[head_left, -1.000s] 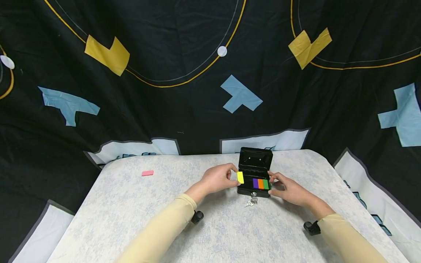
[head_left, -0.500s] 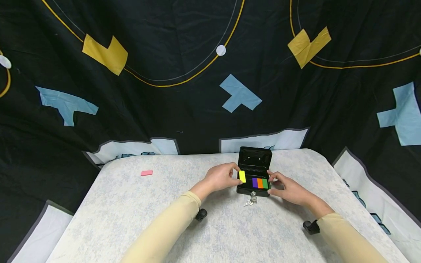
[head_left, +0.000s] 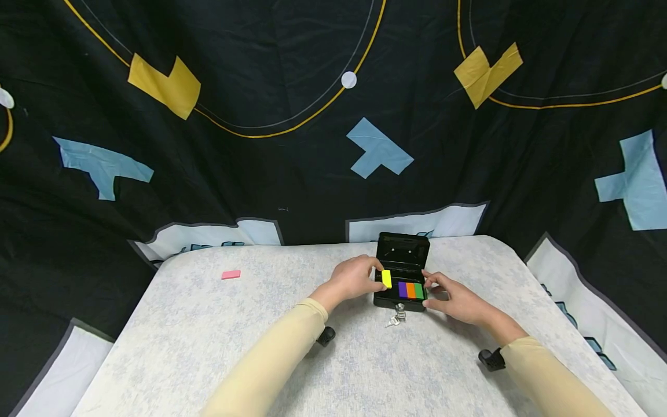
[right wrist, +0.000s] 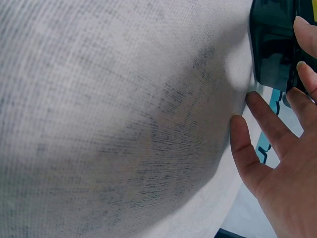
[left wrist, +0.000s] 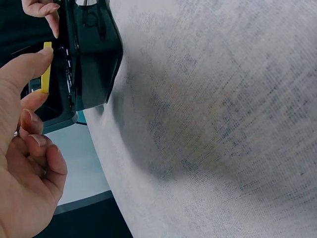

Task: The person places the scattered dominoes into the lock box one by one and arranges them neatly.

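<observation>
My left hand (head_left: 353, 279) pinches a thin yellow block (head_left: 386, 279) between thumb and fingers, over the left part of a black cash box (head_left: 384, 302). The box's lid (head_left: 403, 250) stands raised at the back. Inside, toward the right, purple (head_left: 403, 289), orange (head_left: 411, 290) and green (head_left: 419, 291) blocks lie side by side. At the box's right end, my right hand (head_left: 458, 301) touches its side with thumb and forefinger; the other fingers (right wrist: 272, 121) are spread in the right wrist view. The left wrist view shows the yellow block edge-on.
A small bunch of keys (head_left: 394, 321) hangs at the lock (head_left: 400, 308) on the box's front. A pink block (head_left: 231, 274) lies far left on the pale tabletop (head_left: 172, 347). Behind the table hangs a dark patterned cloth (head_left: 292, 179).
My left hand has moved a little to the right, carrying the yellow block farther over the box. The right hand stays at the box's right end.
</observation>
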Available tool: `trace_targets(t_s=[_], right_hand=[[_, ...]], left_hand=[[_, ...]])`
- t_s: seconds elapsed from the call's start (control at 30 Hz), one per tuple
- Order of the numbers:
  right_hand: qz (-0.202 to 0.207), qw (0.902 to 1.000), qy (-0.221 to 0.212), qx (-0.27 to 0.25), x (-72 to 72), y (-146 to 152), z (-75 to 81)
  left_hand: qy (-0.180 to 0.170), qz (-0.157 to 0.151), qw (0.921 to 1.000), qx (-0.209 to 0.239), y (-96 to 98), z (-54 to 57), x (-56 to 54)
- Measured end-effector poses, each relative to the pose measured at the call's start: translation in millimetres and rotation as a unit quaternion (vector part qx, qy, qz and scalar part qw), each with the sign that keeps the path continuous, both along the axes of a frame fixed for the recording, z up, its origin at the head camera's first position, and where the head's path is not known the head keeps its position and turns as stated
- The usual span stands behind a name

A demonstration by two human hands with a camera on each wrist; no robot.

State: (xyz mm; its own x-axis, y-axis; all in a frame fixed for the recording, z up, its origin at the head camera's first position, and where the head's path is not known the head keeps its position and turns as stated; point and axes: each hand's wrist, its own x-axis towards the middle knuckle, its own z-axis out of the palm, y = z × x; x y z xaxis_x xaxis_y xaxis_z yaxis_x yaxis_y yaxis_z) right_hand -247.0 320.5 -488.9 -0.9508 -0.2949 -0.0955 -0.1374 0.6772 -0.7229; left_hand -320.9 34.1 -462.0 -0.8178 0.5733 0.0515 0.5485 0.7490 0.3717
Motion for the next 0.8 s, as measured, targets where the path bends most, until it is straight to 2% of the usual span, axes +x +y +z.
trace_targets(t_s=[0.53,0.8], right_hand=[[-0.001,1.0000,-0.001,-0.006,-0.6,0,-0.6],[-0.003,1.0000,-0.003,-0.003,-1.2,1,-0.1]], left_hand=[[0.024,0.004,0.9973,-0.069,22.6,-3.6,-3.7],[0.029,0.004,0.9961,-0.083,27.9,-8.6,-4.7]])
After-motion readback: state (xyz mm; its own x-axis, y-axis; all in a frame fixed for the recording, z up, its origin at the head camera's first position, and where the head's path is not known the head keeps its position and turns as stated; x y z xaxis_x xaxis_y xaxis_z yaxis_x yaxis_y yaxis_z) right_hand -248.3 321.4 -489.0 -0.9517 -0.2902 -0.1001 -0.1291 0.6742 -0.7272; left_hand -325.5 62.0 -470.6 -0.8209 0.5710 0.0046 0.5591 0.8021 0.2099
